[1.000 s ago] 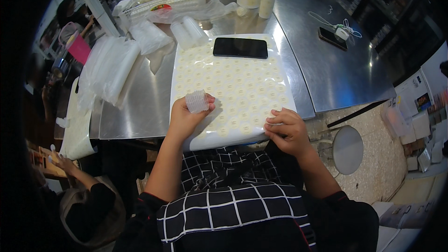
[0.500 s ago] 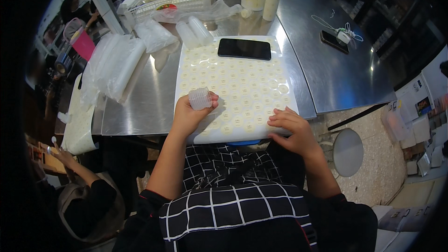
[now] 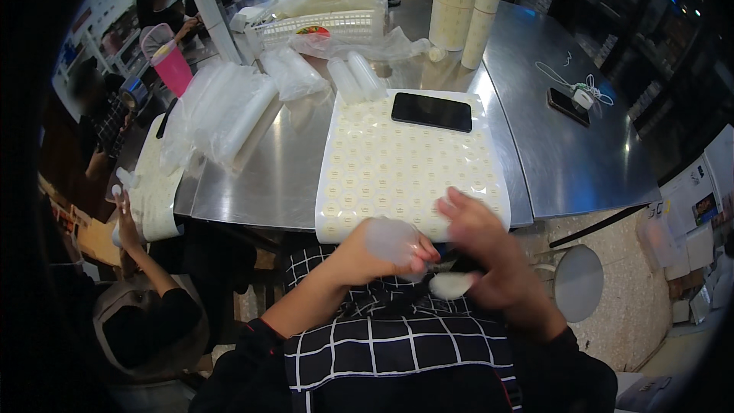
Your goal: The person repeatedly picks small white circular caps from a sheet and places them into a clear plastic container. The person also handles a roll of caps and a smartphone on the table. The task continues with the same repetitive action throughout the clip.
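Holding translucent plastic (image 3: 390, 240) in left hand (image 3: 365, 261), pale disc (image 3: 451, 284) by right hand (image 3: 493, 252)

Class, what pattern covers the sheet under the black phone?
The sheet shows rows of pale yellow circles, clearest in the head view.

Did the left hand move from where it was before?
Yes. Against the sticker sheet, the left hand has moved toward the person's body and slightly right, from over the sheet to its near edge.

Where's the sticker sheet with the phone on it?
In the head view, the sticker sheet lies near the middle, on the metal table, just past the left hand; the phone is on its far end.
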`<state>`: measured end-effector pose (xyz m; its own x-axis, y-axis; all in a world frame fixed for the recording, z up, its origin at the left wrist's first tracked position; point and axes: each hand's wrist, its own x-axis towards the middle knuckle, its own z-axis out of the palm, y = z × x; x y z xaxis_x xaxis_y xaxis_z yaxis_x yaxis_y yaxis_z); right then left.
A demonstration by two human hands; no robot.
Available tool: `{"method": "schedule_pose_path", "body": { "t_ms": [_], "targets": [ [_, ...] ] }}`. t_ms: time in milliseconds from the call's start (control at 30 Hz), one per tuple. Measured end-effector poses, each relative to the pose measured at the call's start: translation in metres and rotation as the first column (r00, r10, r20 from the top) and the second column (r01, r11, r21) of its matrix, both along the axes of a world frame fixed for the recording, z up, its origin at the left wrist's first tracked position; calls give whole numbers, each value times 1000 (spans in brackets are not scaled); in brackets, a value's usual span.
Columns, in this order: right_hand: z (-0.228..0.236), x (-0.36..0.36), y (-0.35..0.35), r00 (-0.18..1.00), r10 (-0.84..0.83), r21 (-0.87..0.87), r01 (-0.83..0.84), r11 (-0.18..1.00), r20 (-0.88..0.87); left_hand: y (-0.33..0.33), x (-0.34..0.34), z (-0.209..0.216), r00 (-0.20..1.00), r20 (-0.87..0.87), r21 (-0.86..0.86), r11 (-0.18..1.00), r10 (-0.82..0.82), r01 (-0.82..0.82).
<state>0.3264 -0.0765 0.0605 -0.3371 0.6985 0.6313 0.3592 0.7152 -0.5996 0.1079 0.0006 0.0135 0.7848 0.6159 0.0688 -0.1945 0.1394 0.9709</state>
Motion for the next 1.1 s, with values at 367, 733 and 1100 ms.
{"method": "schedule_pose_path", "body": {
  "t_ms": [367,733,1100],
  "targets": [
    [5,-26,-16,996,-35,335,4,942,86,-14,0,-6,883,467,-325,919,-47,221],
    [16,-38,-20,995,-88,530,46,847,54,-12,6,-10,601,769,-51,915,-219,399],
    [14,-42,-16,997,8,485,-47,873,83,-14,7,-1,592,775,38,951,-221,305]
  ]
}}
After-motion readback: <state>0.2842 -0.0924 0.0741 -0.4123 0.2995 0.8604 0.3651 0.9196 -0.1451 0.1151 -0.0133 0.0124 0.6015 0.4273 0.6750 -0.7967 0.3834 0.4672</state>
